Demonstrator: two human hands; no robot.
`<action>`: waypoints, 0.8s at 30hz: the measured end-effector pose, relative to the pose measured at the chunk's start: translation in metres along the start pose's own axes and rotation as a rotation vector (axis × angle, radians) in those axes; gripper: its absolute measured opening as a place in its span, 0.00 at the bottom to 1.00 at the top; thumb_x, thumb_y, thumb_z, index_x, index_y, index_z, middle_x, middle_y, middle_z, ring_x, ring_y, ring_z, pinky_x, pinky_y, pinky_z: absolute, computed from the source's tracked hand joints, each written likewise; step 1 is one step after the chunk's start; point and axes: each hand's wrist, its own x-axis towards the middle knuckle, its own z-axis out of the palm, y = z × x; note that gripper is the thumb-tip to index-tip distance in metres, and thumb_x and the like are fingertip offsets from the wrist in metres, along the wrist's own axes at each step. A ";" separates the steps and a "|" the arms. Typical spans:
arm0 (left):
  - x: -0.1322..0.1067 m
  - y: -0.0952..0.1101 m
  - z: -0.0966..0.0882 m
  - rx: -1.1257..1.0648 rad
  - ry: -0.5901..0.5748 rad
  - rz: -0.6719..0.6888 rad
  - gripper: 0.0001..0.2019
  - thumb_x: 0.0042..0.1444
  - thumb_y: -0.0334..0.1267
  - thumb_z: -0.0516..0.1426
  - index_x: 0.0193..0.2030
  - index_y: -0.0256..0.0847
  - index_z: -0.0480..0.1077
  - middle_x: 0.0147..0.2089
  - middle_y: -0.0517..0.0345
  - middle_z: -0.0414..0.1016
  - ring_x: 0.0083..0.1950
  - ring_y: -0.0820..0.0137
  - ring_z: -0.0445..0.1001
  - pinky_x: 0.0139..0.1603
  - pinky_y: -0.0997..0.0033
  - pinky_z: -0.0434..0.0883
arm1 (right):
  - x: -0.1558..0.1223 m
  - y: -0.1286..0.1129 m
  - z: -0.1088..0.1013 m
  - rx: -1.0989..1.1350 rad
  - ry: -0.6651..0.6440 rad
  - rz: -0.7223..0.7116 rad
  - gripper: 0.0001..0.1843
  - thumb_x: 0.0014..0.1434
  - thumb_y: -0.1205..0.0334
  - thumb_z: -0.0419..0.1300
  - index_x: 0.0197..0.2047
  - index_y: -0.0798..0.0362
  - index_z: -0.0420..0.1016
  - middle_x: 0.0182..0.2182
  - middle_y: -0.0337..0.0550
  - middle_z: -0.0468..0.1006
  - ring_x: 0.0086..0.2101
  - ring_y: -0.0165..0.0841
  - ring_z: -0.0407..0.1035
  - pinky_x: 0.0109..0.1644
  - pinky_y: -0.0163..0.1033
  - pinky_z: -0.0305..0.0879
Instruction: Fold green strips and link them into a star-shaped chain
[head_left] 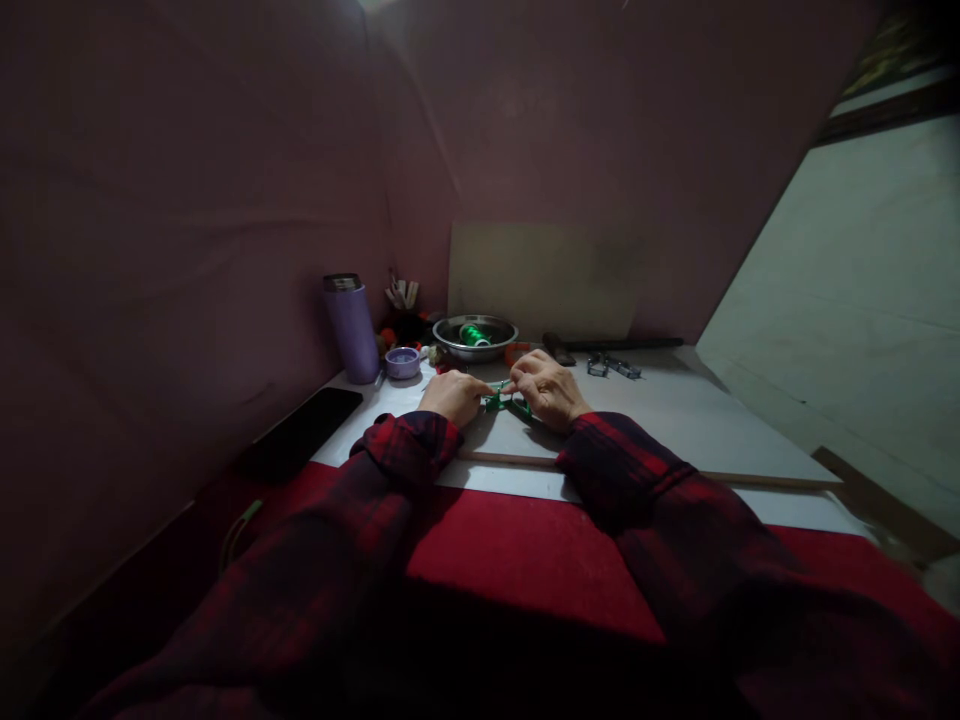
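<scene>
Both my hands rest on a white board (675, 420) and meet over a small green piece (504, 402) that looks like a folded or wrapped strip. My left hand (452, 395) is closed, its fingers pinching the left end of the green piece. My right hand (550, 385) is closed too, pinching the right side of it with the fingertips. Both arms wear dark red checked sleeves. What the green piece is made of is too small to tell.
A steel bowl (454, 331) holding a green spool (474, 335) stands behind my hands. A purple flask (352, 328) and a small purple cup (403, 362) are at the left, a black phone (298, 432) nearer. Metal clips (613, 367) lie right. Red cloth (525, 550) covers the front.
</scene>
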 end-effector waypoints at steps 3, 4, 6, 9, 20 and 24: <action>0.000 -0.001 0.001 0.003 0.023 0.019 0.19 0.54 0.32 0.51 0.48 0.55 0.75 0.46 0.58 0.78 0.51 0.64 0.74 0.52 0.67 0.67 | 0.000 0.000 0.000 -0.003 0.015 0.007 0.27 0.65 0.56 0.42 0.27 0.48 0.80 0.33 0.45 0.75 0.40 0.36 0.62 0.47 0.41 0.61; 0.000 -0.002 0.001 0.002 0.036 0.026 0.19 0.54 0.31 0.51 0.47 0.54 0.75 0.46 0.58 0.78 0.51 0.64 0.74 0.52 0.67 0.68 | 0.000 0.000 0.000 -0.005 0.024 0.008 0.28 0.65 0.56 0.42 0.26 0.48 0.80 0.33 0.45 0.75 0.40 0.36 0.62 0.47 0.41 0.60; 0.001 -0.003 0.002 0.000 0.052 0.035 0.18 0.54 0.31 0.51 0.47 0.53 0.76 0.45 0.58 0.79 0.50 0.64 0.74 0.51 0.67 0.68 | 0.000 0.000 0.000 -0.008 0.029 0.004 0.28 0.65 0.56 0.42 0.26 0.48 0.80 0.33 0.45 0.75 0.40 0.36 0.62 0.47 0.41 0.60; 0.001 -0.004 0.004 0.004 0.052 0.040 0.18 0.53 0.31 0.51 0.46 0.52 0.76 0.44 0.57 0.79 0.50 0.64 0.74 0.50 0.68 0.68 | 0.000 0.000 0.000 -0.002 0.008 0.002 0.28 0.65 0.55 0.42 0.27 0.49 0.81 0.33 0.45 0.75 0.41 0.36 0.62 0.47 0.41 0.60; 0.002 -0.005 0.007 0.008 0.090 0.010 0.15 0.55 0.34 0.51 0.43 0.48 0.76 0.42 0.55 0.79 0.46 0.64 0.75 0.47 0.66 0.68 | 0.000 -0.003 -0.001 0.003 -0.013 0.015 0.27 0.65 0.57 0.43 0.27 0.49 0.80 0.34 0.45 0.75 0.41 0.36 0.62 0.47 0.41 0.60; 0.002 -0.005 0.007 0.020 0.076 0.001 0.15 0.55 0.35 0.50 0.43 0.47 0.76 0.42 0.54 0.79 0.46 0.63 0.75 0.45 0.67 0.68 | 0.000 -0.003 -0.001 0.006 0.006 0.014 0.28 0.66 0.56 0.42 0.27 0.49 0.81 0.34 0.45 0.75 0.41 0.36 0.62 0.47 0.41 0.60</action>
